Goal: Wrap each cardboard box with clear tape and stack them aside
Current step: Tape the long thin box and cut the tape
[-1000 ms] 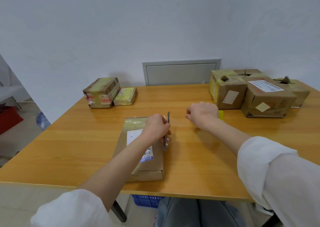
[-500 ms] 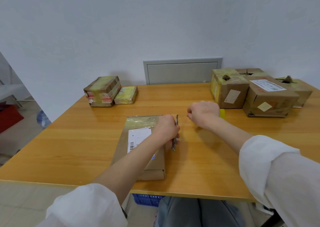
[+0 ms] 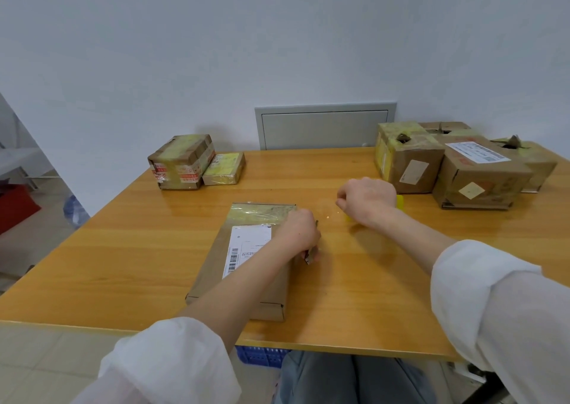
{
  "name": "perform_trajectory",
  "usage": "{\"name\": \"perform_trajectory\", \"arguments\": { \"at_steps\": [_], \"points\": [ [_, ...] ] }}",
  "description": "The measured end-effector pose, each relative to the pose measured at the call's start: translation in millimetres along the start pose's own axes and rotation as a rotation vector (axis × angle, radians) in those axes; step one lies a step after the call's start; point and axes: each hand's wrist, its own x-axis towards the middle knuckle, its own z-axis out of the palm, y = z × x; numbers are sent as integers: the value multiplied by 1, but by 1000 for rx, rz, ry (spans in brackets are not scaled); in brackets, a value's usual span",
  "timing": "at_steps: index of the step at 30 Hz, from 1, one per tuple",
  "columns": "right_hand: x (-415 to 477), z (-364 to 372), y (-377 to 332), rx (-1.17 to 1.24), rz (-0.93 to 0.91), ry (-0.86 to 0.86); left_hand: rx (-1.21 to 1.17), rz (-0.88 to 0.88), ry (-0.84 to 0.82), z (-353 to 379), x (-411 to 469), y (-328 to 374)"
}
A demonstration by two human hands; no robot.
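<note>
Conceivably, the flat box (image 3: 246,277), laid near the front edge of the table (image 3: 354,308), could be scored if the cutter (image 3: 311,255) gripped in the curled left hand (image 3: 297,234) at its right side is drawn too low, or the tape roll (image 3: 399,202) clasped in the fisted right hand (image 3: 367,200) is jerked.

A plain, pale wall (image 3: 277,33) is seen behind a glossy orange-brown wooden tabletop (image 3: 123,264), and a grey rectangular panel (image 3: 324,125) is set into the wall just above the tabletop's far edge. Soft, even light is cast over the room, with faint glints picked up on the tabletop. A light tiled floor (image 3: 46,366) is shown below at the left, where a red object (image 3: 15,209) and a bluish water bottle (image 3: 74,209) are partly visible, and a blue plastic crate (image 3: 259,355) is glimpsed under the tabletop's near edge.
</note>
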Motion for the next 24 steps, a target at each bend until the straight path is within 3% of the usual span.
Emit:
{"name": "perform_trajectory", "arguments": {
  "at_steps": [5,8,14,19,21,24],
  "points": [
    [-1,-2,12,100,30,28,12,-4,-17,-1,0,1],
    [-4,-3,21,212,73,64,-43,6,58,-5,2,2],
    [-9,0,31,460,115,118,80,56,78,-12,-12,15],
    [-14,1,37,560,103,186,28,312,618,-35,-17,21],
    [-17,-1,38,585,94,204,40,394,649,-39,-21,31],
    [-19,-3,39,616,80,222,-31,340,535,-32,-17,42]
  ]
}}
